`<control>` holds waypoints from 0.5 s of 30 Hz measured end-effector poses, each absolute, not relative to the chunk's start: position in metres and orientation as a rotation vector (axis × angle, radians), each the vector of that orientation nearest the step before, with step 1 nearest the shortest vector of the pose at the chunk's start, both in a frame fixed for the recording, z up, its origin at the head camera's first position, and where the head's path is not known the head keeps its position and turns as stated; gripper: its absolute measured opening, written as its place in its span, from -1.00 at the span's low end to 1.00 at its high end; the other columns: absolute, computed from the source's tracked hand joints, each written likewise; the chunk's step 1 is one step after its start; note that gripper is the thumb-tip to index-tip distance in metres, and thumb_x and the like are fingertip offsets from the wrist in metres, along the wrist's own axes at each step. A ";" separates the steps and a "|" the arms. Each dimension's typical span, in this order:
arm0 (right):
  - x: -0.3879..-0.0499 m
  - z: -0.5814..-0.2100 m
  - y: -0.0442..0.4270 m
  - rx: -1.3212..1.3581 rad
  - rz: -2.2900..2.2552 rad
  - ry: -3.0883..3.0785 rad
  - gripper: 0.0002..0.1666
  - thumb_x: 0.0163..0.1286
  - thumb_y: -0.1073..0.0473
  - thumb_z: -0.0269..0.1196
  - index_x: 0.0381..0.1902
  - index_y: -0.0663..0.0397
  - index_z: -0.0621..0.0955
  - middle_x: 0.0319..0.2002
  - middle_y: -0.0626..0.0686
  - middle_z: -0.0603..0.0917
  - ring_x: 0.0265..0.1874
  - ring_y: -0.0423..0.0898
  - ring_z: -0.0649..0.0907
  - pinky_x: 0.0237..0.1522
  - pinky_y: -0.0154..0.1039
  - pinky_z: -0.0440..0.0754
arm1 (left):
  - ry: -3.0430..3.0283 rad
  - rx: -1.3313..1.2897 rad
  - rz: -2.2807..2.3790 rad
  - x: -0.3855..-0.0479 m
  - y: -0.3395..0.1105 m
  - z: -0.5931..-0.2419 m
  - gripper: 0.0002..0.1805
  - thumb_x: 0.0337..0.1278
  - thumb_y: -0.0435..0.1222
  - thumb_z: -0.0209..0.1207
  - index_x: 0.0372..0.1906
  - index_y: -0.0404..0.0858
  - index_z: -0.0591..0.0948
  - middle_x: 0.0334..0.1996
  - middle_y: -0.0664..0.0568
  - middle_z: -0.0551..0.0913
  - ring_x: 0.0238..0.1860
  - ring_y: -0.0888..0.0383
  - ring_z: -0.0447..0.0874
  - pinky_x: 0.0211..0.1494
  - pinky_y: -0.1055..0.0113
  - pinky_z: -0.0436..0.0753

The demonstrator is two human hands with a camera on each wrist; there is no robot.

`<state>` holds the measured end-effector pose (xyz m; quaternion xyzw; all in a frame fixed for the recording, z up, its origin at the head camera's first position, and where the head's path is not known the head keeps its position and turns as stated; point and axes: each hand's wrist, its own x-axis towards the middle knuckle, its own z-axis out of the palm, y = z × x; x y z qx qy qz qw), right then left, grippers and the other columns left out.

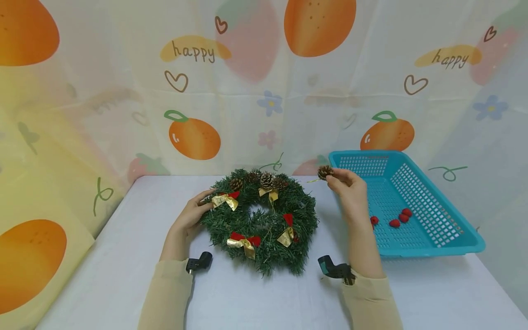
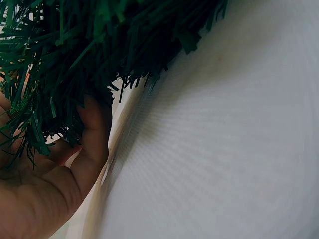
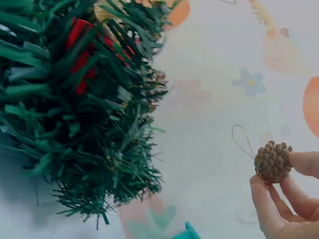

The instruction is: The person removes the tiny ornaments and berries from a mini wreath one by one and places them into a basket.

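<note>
A green wreath (image 1: 284, 201) lies on the table, dressed with gold-and-red bows and a cluster of pine cones at its far side. My left hand (image 1: 191, 213) grips its left edge; in the left wrist view the fingers (image 2: 92, 139) curl in among the green strands, which partly hide them. To the right of the wreath, my right hand (image 1: 350, 190) holds a small brown pine cone (image 1: 325, 172) between thumb and fingers, raised above the table. A thin looped cord (image 3: 241, 142) sticks out from this pine cone, apart from the wreath.
A blue plastic basket (image 1: 437, 197) stands at the right, behind and beside the right forearm. Several red berries (image 1: 394, 223) lie in it. White cloth covers the table (image 1: 111, 266), and a printed fruit curtain (image 1: 247, 114) hangs at the back.
</note>
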<state>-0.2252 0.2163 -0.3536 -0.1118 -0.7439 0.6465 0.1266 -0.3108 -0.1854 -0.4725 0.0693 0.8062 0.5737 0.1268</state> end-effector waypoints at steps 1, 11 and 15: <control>-0.225 -0.353 0.217 -0.337 1.875 -2.163 -0.52 0.42 0.14 0.23 0.24 0.19 0.54 -0.11 -0.21 0.58 -0.21 -0.42 0.63 0.03 -0.47 0.63 | 2.353 0.203 1.665 -0.311 -0.186 -0.473 -0.36 0.41 -0.32 -0.01 0.54 -0.09 0.20 0.60 -0.22 -0.06 0.48 -0.36 0.20 0.44 -0.18 0.35; -0.221 -0.349 0.231 -0.377 1.923 -2.017 -0.55 0.41 0.20 0.24 0.21 0.23 0.54 -0.18 -0.23 0.59 -0.27 -0.42 0.67 -0.08 -0.54 0.65 | 2.365 0.224 1.654 -0.311 -0.185 -0.474 -0.34 0.38 -0.32 0.01 0.54 -0.12 0.19 0.60 -0.23 -0.04 0.48 -0.36 0.19 0.44 -0.15 0.36; -0.221 -0.350 0.240 -0.400 1.969 -1.910 -0.61 0.38 0.22 0.27 0.13 0.21 0.57 -0.21 -0.21 0.62 -0.30 -0.39 0.68 -0.11 -0.55 0.66 | 2.366 0.215 1.659 -0.311 -0.185 -0.473 -0.35 0.38 -0.32 0.01 0.54 -0.11 0.21 0.59 -0.23 -0.01 0.46 -0.33 0.25 0.36 0.00 0.44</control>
